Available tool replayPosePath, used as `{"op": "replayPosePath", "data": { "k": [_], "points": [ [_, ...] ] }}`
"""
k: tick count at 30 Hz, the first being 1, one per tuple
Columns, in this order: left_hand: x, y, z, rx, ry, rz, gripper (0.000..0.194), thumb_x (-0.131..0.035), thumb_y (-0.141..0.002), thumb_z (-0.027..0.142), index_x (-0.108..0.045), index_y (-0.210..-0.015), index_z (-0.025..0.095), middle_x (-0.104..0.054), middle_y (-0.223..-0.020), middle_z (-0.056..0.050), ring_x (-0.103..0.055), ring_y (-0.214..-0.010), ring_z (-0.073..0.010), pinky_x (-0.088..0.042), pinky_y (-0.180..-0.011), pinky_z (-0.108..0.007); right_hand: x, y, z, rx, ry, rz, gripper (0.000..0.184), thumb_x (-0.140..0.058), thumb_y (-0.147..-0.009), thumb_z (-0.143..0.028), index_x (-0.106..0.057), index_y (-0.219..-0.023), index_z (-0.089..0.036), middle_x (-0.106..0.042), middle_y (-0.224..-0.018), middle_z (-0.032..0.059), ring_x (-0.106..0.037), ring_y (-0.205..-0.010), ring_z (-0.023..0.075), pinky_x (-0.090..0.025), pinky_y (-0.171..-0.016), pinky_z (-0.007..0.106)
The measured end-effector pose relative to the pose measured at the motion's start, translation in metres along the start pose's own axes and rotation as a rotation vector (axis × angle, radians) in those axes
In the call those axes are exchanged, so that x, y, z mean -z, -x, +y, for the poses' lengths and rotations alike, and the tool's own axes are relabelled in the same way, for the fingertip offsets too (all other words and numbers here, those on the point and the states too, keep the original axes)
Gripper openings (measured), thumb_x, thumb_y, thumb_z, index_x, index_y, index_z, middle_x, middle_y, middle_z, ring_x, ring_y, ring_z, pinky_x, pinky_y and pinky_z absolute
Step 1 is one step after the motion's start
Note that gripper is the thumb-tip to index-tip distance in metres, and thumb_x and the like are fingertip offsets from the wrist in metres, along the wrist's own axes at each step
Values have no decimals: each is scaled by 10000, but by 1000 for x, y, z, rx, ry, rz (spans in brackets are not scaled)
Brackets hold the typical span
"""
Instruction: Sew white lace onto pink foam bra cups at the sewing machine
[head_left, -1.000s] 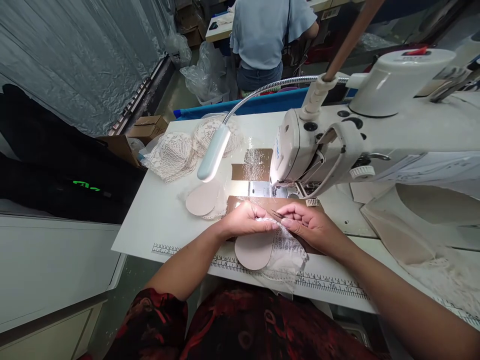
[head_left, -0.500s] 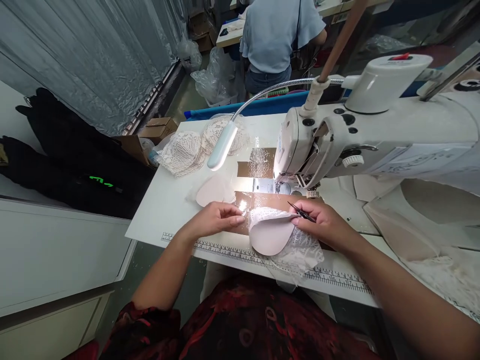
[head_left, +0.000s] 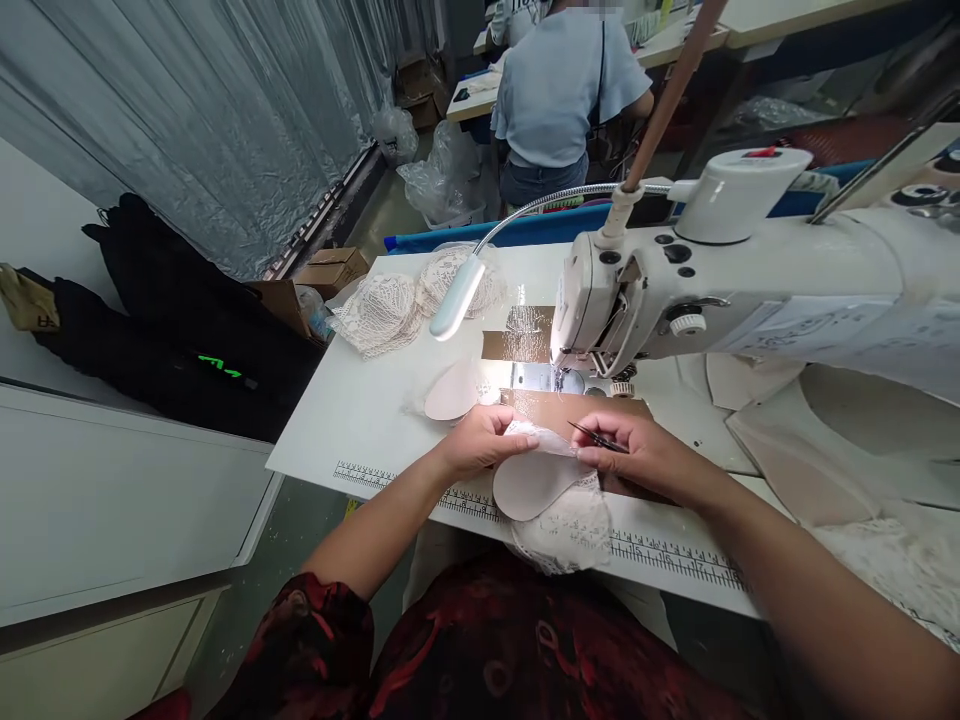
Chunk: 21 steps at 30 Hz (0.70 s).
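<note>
A pale bra cup (head_left: pixel 531 486) with white lace (head_left: pixel 574 530) attached hangs over the front edge of the sewing table. My left hand (head_left: pixel 484 440) pinches the lace along the cup's upper edge. At the other end of that edge, my right hand (head_left: pixel 626 447) grips the lace corner between thumb and finger. Dark thread snips (head_left: pixel 596 437) are also tucked in my right hand, their tips pointing left. Just behind both hands is the sewing machine's needle area (head_left: pixel 559 378), lit by a small lamp (head_left: pixel 457 298).
Lace cups (head_left: pixel 382 312) are stacked at the table's back left, and a loose pale cup (head_left: pixel 452 390) lies left of the needle. More cup pieces and lace (head_left: pixel 885 560) lie on the right. A printed ruler (head_left: pixel 675 560) runs along the front edge. Ahead sits a co-worker (head_left: pixel 559 90).
My left hand has moved right and taken hold of the lace on the cup's upper edge. My right hand keeps its grip and the snips. The whole view has shifted slightly.
</note>
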<state>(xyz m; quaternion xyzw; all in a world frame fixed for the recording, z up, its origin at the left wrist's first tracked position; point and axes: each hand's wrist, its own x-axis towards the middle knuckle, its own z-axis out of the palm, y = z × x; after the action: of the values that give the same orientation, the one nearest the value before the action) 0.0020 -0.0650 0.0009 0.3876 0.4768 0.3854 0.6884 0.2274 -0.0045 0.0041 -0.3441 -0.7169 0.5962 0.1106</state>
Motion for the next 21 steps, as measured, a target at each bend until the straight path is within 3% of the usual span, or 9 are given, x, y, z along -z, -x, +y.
{"op": "replayPosePath", "data": {
  "k": [3,6,13,18,21],
  "points": [
    [-5,-6,-1,-56,-42,-49,407,-824,-609,409,-663,-796,85,-602,-672,-5,-529,-608,-82,-393,-590,-214,-5,-4,-1,94,21,112,291,-623,-777,-488,-588,-838,-206,-585,-830,20,-551,-773,169,-443,-703,306],
    [-9,-10,-3,-76,-39,-102,413,-800,-644,431,-686,-860,98,-650,-774,-43,-579,-704,-115,-436,-674,-243,-7,-6,2,116,95,107,292,-584,-810,-481,-601,-905,-205,-595,-824,32,-549,-731,172,-448,-658,317],
    [-10,-15,-5,-98,-141,-25,407,-778,-658,468,-708,-810,97,-629,-695,-29,-540,-639,-98,-415,-618,-226,1,-3,9,146,46,113,411,-459,-874,-524,-611,-1085,-206,-635,-833,54,-581,-740,185,-467,-636,323],
    [-12,-19,-10,-71,-114,-15,416,-794,-633,463,-720,-808,93,-631,-690,-24,-538,-632,-98,-413,-616,-222,-3,-3,0,111,108,95,355,-523,-846,-507,-649,-1008,-217,-625,-759,24,-564,-679,165,-439,-585,288],
    [-12,-20,-13,-60,-116,-38,401,-798,-632,446,-715,-787,87,-578,-630,5,-489,-578,-72,-375,-569,-200,-8,-3,-5,111,98,116,322,-541,-841,-493,-650,-947,-209,-664,-831,46,-596,-747,185,-455,-622,301]
  ]
}}
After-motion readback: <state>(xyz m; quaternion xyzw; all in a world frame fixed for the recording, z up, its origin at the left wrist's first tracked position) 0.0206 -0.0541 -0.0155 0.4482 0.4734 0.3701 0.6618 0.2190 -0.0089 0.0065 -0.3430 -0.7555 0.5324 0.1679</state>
